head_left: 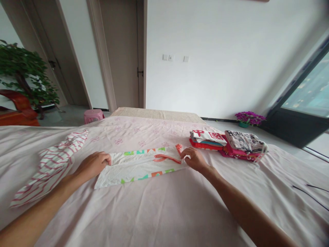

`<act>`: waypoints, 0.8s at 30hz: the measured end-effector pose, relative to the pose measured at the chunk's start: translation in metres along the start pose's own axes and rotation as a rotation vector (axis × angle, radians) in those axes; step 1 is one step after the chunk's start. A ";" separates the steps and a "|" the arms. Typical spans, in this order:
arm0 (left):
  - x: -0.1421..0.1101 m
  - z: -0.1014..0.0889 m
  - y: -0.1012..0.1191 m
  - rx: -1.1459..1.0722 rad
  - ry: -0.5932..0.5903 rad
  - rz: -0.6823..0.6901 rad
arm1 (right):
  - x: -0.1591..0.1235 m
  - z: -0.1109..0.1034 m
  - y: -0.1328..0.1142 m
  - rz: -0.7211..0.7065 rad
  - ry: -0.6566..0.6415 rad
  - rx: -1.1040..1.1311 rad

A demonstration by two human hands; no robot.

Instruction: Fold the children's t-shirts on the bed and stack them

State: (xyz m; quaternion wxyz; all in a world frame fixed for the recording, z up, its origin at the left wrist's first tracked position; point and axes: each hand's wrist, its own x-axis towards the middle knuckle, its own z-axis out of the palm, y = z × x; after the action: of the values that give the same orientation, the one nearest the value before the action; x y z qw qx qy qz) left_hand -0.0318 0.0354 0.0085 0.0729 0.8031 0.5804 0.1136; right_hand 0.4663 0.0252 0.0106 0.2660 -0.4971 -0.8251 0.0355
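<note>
A white garment (138, 166) with coloured letters and an orange-red trim lies folded into a long strip across the pale pink bed sheet (159, 212). My left hand (94, 164) is closed on the strip's left end, pinching the cloth. My right hand (194, 159) is closed on the right end, fingers pinching the fabric next to the orange-red trim (168, 157). Both forearms reach in from the near edge.
A red-and-white striped garment (55, 161) lies crumpled at the left. Two stacks of folded clothes (227, 142) sit right of my right hand. A pink stool (93, 115), a potted plant (22, 73), purple flowers (249, 118) and a black cable (311, 195) are around.
</note>
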 end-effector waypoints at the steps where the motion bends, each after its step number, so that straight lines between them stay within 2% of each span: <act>1: 0.001 -0.004 0.005 0.032 0.012 0.002 | 0.003 -0.002 -0.007 0.014 0.027 -0.009; 3: 0.005 -0.009 0.019 0.046 0.043 0.004 | 0.010 -0.002 -0.023 0.010 0.044 -0.004; 7: 0.008 -0.005 0.046 -0.025 0.057 0.071 | 0.027 0.013 -0.056 -0.088 -0.059 0.000; 11: 0.006 0.008 0.051 0.003 0.043 0.126 | 0.043 0.034 -0.076 -0.068 -0.099 -0.083; 17: 0.003 0.013 0.045 0.030 0.040 0.108 | 0.062 0.053 -0.075 -0.025 -0.205 -0.181; 21: 0.000 0.008 0.041 0.046 0.057 0.119 | 0.059 0.052 -0.070 -0.053 -0.130 -0.102; 24: -0.002 0.001 0.035 0.038 -0.003 0.071 | 0.054 0.051 -0.065 -0.098 -0.141 -0.044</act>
State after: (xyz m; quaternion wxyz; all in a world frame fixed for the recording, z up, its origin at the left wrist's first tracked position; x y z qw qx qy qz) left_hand -0.0001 0.0223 0.0163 0.0542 0.8246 0.5535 0.1039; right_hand 0.3704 0.0483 0.0096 0.1978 -0.4580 -0.8658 0.0394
